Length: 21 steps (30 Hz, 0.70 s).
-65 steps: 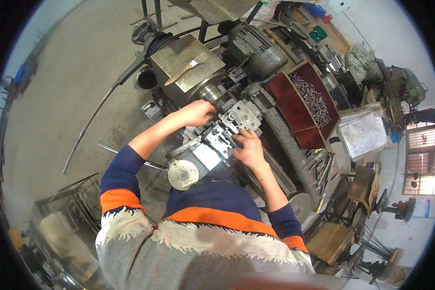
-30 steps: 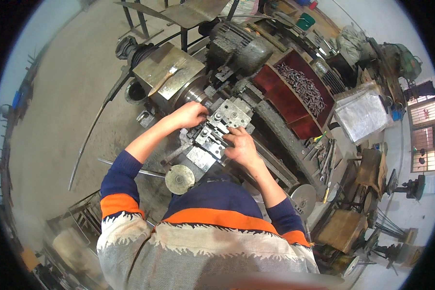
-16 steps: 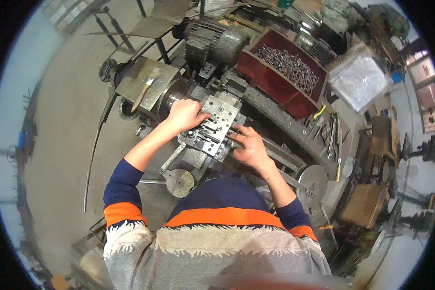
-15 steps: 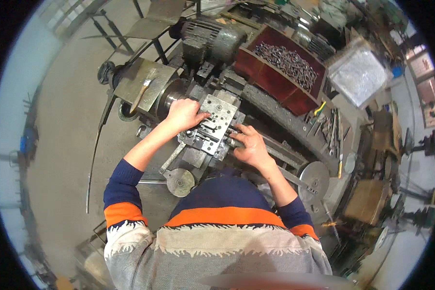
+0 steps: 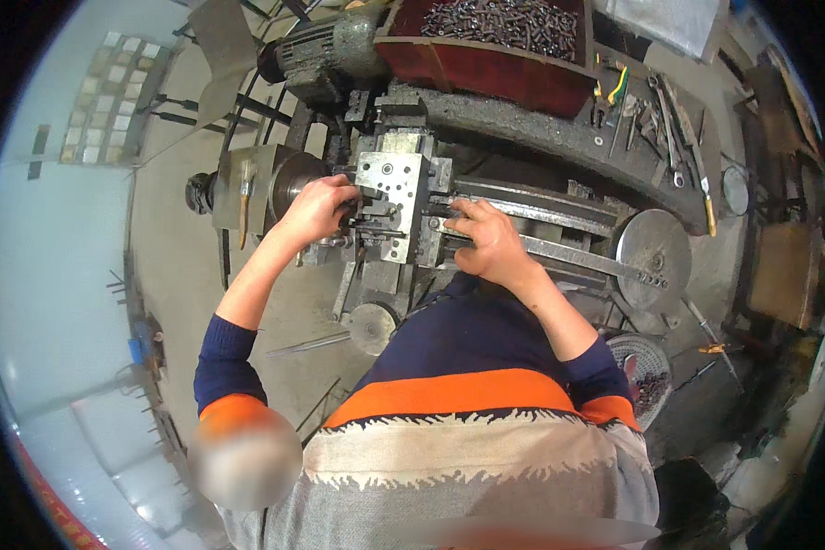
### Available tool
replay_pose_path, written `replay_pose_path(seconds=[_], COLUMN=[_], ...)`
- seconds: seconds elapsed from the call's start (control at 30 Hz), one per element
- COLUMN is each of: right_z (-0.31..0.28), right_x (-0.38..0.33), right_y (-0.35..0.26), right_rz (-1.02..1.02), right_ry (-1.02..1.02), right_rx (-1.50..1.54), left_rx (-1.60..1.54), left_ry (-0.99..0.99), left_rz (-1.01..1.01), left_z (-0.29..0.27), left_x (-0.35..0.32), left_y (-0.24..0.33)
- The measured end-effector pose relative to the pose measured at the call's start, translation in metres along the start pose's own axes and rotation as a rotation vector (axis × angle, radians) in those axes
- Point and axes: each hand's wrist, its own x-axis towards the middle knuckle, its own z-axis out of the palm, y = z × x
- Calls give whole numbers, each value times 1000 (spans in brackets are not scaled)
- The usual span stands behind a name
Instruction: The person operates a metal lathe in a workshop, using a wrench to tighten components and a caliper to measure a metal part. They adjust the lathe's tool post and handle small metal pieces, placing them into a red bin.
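My left hand (image 5: 319,213) is closed, its fingers curled beside the dark round spindle head (image 5: 293,188) of a lathe-like machine. Whatever lies between those fingertips is hidden. Just right of them sits a drilled metal plate (image 5: 390,183), with small rods and screws along its lower half. At the plate's other side is my right hand (image 5: 493,243), fingers apart and bent, their tips by the small metal fittings on the block's right edge. Nothing can be seen held in it. Below the plate, a round handwheel (image 5: 373,328) and a lever (image 5: 345,290) show.
A dark red bin (image 5: 486,73) of small metal parts stands behind the machine. Pliers, wrenches (image 5: 666,128) and a file lie on the bench at the far right. A large disc (image 5: 653,259) ends the rails; a basket (image 5: 642,376) is below. A brush (image 5: 246,202) rests on the headstock.
The view has shifted and turned, so the machine looks more level. My left hand has drawn in from the plate toward the spindle, its fingers more curled. My right hand stays at the block's right side.
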Motion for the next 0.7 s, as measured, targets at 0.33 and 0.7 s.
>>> replay_pose_path(seconds=[0.33, 0.7], right_z=[-8, -21], right_x=[-10, -19], right_y=[11, 13], right_rz=[-8, 22], right_ry=[86, 32], right_rx=[43, 58], left_rx=[-83, -15], left_ry=[86, 79], left_rz=[-407, -168], left_z=[-8, 11], left_x=[1, 5], left_y=[17, 7])
